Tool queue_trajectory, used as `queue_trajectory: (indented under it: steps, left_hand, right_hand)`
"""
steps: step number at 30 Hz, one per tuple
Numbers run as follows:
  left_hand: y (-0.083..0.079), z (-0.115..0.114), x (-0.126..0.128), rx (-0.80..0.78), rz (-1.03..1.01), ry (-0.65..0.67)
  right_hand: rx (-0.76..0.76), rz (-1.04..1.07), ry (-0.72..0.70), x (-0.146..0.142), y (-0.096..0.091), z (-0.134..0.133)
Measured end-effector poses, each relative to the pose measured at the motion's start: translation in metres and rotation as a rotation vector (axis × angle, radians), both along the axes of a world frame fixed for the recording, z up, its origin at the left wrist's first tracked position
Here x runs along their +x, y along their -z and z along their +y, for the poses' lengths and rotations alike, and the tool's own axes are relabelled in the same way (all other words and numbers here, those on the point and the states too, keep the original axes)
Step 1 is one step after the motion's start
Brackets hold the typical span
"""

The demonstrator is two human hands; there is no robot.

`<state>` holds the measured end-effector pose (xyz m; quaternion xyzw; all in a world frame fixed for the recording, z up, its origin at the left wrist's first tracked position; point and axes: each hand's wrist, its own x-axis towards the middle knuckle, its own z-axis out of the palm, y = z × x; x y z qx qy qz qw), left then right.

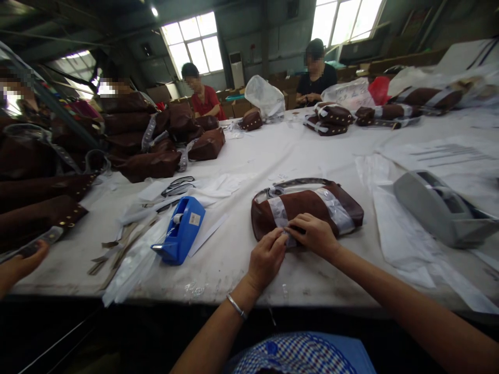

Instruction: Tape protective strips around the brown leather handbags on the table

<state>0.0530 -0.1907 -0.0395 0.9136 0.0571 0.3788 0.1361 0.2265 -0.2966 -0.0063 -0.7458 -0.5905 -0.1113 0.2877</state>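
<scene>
A brown handbag (307, 205) wrapped with clear plastic strips lies on the white table (273, 150) in front of me. My left hand (267, 258) pinches the near end of a plastic strip (281, 218) at the bag's front edge. My right hand (314, 234) presses fingers on the same strip, right beside the left. Both hands have curled fingers touching the bag's lower edge.
A blue tape dispenser (181, 228) sits left of the bag, a grey one (440, 208) to the right. Scissors (177, 186) and paper scraps lie beyond. Piles of brown bags (156, 145) stand left and far back. Two people sit across the table; another person's hand (19, 265) shows at left.
</scene>
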Motion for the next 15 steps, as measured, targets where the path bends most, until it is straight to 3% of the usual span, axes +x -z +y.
queue_trajectory:
  steps: [4, 11, 15]
  left_hand:
    - [-0.003, 0.000, 0.000, 0.064, 0.058, 0.059]
    - [-0.018, -0.009, 0.007, -0.063, 0.079, -0.046]
    - [-0.023, -0.012, 0.010, -0.058, 0.099, -0.094]
  right_hand:
    - [-0.044, 0.021, 0.067, 0.001, -0.004, 0.004]
    - [-0.057, 0.127, 0.168, -0.001, -0.007, 0.012]
    - [0.008, 0.137, 0.206, 0.007, -0.015, -0.017]
